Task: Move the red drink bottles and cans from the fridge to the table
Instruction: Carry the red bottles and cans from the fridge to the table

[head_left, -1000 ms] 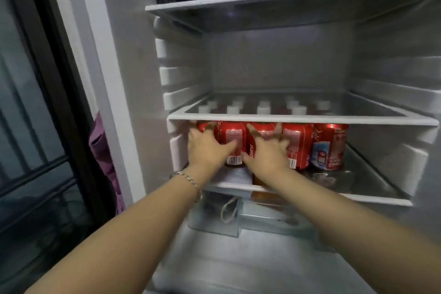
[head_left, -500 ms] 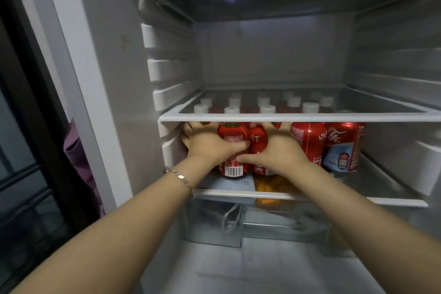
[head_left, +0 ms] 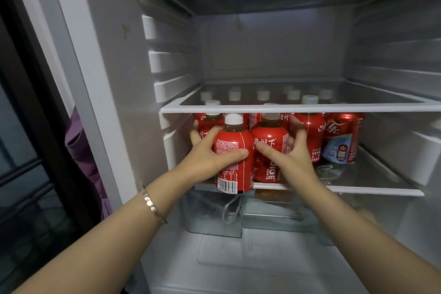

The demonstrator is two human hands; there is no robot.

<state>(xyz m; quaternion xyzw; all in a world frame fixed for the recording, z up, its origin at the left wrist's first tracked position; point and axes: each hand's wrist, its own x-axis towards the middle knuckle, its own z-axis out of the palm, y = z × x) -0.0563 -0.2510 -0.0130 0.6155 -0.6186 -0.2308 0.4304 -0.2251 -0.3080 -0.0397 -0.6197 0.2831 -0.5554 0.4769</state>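
At frame centre we clamp our left hand (head_left: 210, 153) round one red bottle (head_left: 232, 157) overhanging the front lip of the fridge shelf (head_left: 358, 190) and curl our right hand (head_left: 290, 159) round its neighbour (head_left: 268, 148), one per hand, we judge, to carry both tablewards together, leaving the red can (head_left: 343, 138) at right.

A dark barred window (head_left: 21, 174) (dimly lit) stands left, purple cloth (head_left: 80, 148) beside it.

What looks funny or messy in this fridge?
The white-capped red bottle in the left hand hangs past the glass shelf's white front edge, out of line with the rest. Crumpled clear plastic lies beside the red can.
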